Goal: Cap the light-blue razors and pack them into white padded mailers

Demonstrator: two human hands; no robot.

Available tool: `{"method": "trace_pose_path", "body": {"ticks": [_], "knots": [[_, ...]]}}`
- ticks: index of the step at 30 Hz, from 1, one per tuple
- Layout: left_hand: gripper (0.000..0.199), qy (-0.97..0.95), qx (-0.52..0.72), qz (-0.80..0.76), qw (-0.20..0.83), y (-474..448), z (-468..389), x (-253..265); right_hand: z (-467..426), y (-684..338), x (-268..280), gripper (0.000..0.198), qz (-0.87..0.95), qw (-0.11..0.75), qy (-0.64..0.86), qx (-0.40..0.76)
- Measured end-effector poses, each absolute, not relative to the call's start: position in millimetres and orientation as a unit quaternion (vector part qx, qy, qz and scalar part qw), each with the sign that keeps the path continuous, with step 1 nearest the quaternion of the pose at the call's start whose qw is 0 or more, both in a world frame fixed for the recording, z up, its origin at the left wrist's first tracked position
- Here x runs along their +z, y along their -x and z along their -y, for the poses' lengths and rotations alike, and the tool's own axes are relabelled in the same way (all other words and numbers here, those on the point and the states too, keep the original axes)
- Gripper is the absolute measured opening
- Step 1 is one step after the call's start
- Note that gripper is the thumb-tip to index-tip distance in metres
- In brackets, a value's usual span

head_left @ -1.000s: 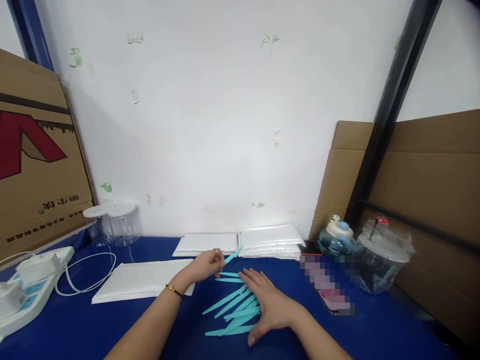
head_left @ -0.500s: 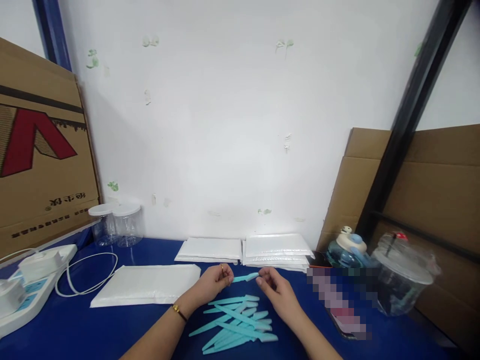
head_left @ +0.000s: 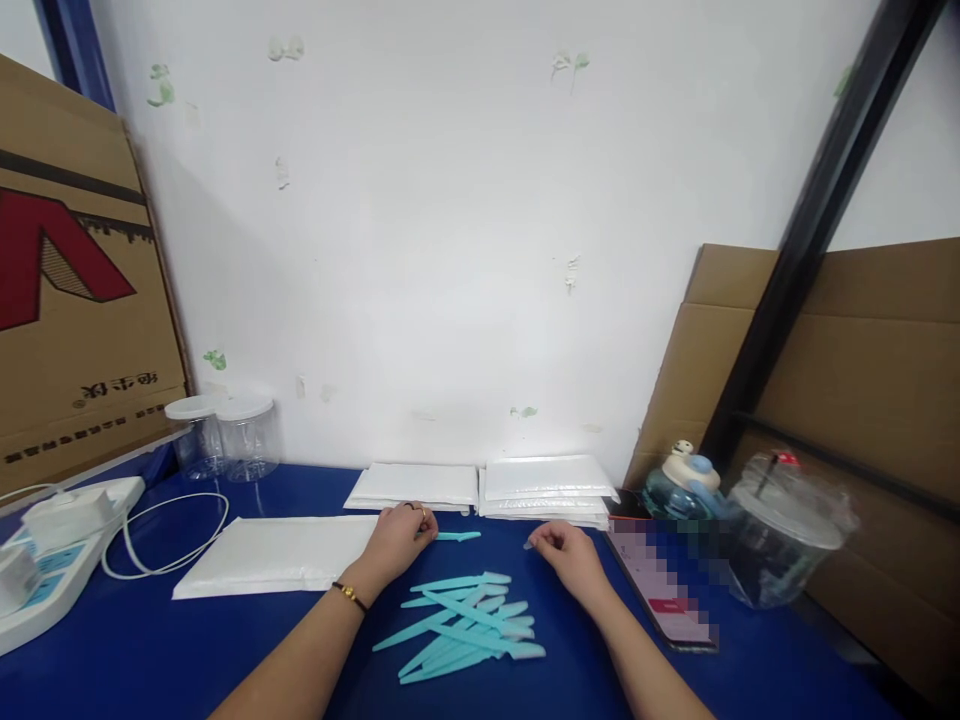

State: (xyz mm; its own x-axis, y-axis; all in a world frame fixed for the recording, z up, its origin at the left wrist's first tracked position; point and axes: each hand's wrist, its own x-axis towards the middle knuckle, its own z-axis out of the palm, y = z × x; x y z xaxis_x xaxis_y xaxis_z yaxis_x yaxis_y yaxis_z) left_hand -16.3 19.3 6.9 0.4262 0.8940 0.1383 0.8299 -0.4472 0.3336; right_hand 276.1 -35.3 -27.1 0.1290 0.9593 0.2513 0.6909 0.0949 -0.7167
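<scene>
My left hand [head_left: 405, 535] is closed on the handle of a turquoise eyebrow razor [head_left: 459, 537], its blade end pointing right. Between the thumb and fingertips of my right hand [head_left: 566, 555] is a small clear cap [head_left: 528, 545], apart from the razor. Below both hands, a loose pile of turquoise eyebrow razors [head_left: 465, 628] lies on the blue table, crossing one another with mostly pale, capped-looking ends to the right.
White padded mailers lie at left [head_left: 277, 555], back middle [head_left: 412, 485] and back right [head_left: 547, 480]. A phone [head_left: 660, 590], a lidded plastic cup [head_left: 787, 530] and a glass pot [head_left: 682, 485] stand right. Clear jars [head_left: 247, 440] and a power strip [head_left: 67, 570] sit left.
The clear cap has come off the razor's blade end and is in my right hand. My hands have moved apart, the left one leftward with the razor.
</scene>
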Motion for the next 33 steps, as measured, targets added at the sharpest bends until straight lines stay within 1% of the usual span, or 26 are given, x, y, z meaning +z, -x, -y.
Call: {"method": "trace_pose_path", "body": {"ticks": [1,3,5,8,10,12,14,17,22,25,27,30,33], "knots": [[0.014,-0.834,0.15,-0.522,0.099,16,-19,8,36,-277,-26,0.023,0.639,0.362,0.661,0.156],[0.021,-0.83,0.169,-0.523,0.093,15,-15,10,39,-274,-22,0.02,0.643,0.344,0.675,0.111],[0.024,-0.838,0.186,-0.5,0.115,12,-9,13,44,-265,-16,0.017,0.664,0.332,0.665,0.085],[0.027,-0.862,0.161,-0.447,0.176,7,2,19,54,-246,-7,0.011,0.726,0.289,0.614,0.11],[0.028,-0.871,0.131,-0.431,0.198,5,9,22,59,-234,-4,0.008,0.753,0.26,0.59,0.131],[0.021,-0.872,0.109,-0.431,0.206,1,13,23,62,-226,-3,0.007,0.76,0.246,0.585,0.14],[0.013,-0.87,0.099,-0.434,0.21,-2,14,23,62,-223,-4,0.006,0.758,0.242,0.588,0.143],[0.009,-0.871,0.105,-0.439,0.194,-6,11,18,61,-224,-5,0.005,0.76,0.235,0.589,0.145],[0.01,-0.865,0.129,-0.469,0.127,4,-6,12,53,-246,-7,0.01,0.736,0.234,0.628,0.097],[0.009,-0.848,0.136,-0.5,0.107,17,-15,13,49,-262,-6,0.013,0.703,0.232,0.669,0.066],[0.012,-0.838,0.156,-0.512,0.101,21,-16,15,50,-265,-3,0.013,0.694,0.239,0.677,0.059],[0.02,-0.844,0.171,-0.491,0.136,18,-9,20,56,-252,1,0.011,0.715,0.248,0.648,0.089],[0.021,-0.867,0.137,-0.437,0.198,11,4,24,63,-232,3,0.007,0.755,0.233,0.598,0.138]]}}
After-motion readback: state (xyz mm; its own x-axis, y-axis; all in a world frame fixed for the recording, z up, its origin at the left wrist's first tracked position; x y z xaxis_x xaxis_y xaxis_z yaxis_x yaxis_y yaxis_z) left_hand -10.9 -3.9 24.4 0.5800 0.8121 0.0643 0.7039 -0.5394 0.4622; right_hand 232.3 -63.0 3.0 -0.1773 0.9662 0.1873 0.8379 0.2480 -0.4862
